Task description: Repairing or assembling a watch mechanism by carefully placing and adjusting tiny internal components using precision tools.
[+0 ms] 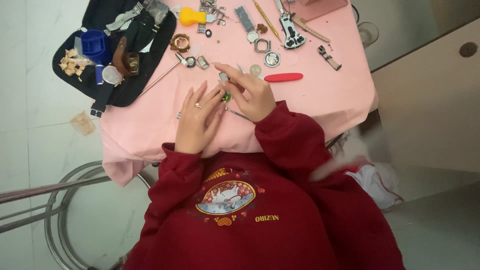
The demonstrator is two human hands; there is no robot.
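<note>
While both hands meet at the centre of the pink cloth point(320, 95), the left hand point(197, 117) lies mostly flat, fingertips pressing a small green round part point(226, 96) at about its 1 o'clock, pinning rather than grasping it. The right hand point(252, 92) curls over from 3 o'clock, its fingers pinching a small silver piece point(223, 76) just above the green part; a thin metal tool point(237, 115) pokes out from under its wrist, though whether the hand grips it I cannot tell.

My worry is the green part: held only by fingertip pressure on soft cloth, it could skid or flick away, and the table edge sits close at 6 o'clock. The loose tool under the wrist could roll off too.

Farther out, a red tool point(283, 77) lies at 2 o'clock, with watch cases point(267, 52) beyond it near 12. A sleeve sweep could scatter these. At 10 o'clock a black tray point(125, 90) holds straps and a blue tub point(94, 44).
</note>
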